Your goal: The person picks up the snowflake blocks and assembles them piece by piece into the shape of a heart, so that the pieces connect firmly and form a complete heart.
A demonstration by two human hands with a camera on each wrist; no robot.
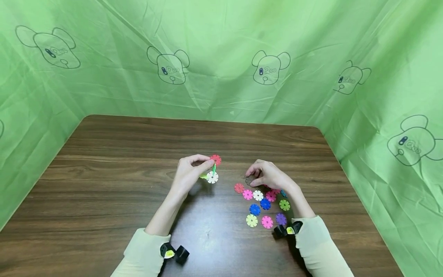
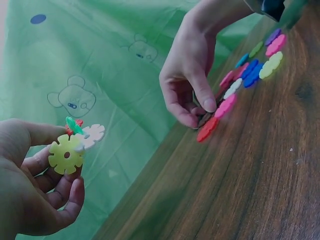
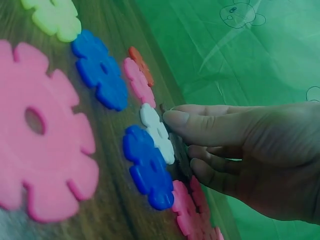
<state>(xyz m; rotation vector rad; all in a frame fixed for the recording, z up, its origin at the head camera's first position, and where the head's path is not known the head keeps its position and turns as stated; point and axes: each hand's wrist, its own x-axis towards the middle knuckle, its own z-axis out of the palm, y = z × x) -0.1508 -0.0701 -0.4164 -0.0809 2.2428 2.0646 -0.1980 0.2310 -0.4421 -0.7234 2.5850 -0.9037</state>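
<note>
My left hand (image 1: 189,172) is raised over the table and pinches a small cluster of joined, notched plastic flower discs. A red disc (image 1: 216,159), a green disc (image 2: 74,125), a white disc (image 1: 212,177) and a yellow disc (image 2: 66,154) make up the cluster. To the right, my right hand (image 1: 271,176) is low at the far side of a group of loose discs, its thumb and fingertips around a dark brown disc (image 1: 248,181). Beside those fingers lie a loose white disc (image 3: 156,132) and a coral-red disc (image 1: 239,188).
Nearer the table's front are pink (image 1: 267,222), blue (image 1: 254,209), pale yellow (image 1: 252,220), purple (image 1: 281,219) and green (image 1: 284,204) discs, lying flat. Each wrist wears a small black camera (image 1: 181,255). A green curtain (image 1: 221,57) hangs behind the brown wooden table (image 1: 104,192).
</note>
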